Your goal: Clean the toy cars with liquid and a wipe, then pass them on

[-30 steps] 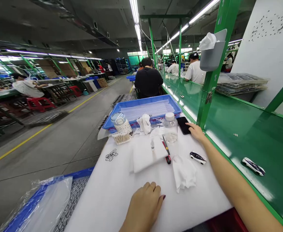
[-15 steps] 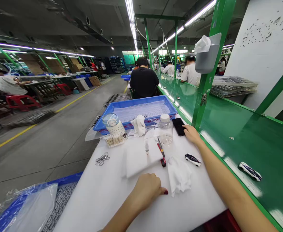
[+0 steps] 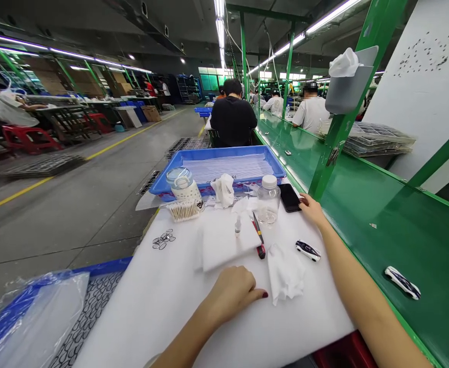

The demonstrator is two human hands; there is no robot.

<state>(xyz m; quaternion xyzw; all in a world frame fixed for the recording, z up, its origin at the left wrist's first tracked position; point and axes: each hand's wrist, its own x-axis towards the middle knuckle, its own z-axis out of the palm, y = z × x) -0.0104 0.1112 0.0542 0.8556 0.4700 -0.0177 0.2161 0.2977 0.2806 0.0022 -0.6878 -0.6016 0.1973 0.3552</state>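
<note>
My right hand reaches far across the white bench top and rests its fingers on the edge of a black phone. My left hand lies near me on the bench, fingers curled under, thumb pointing at a crumpled white cloth. Nothing shows inside it. Between the hands lie a flat white pad, a small dropper bottle, a red-handled tool and a small toy car.
A clear bottle, a jar, cotton swabs and a blue tray stand at the bench's far end. A green conveyor with another toy car runs on the right. Small black parts lie left. People sit ahead.
My left hand has slid forward and a little right, toward the cloth and pad. The right hand stays at the phone. The view shifted slightly.
</note>
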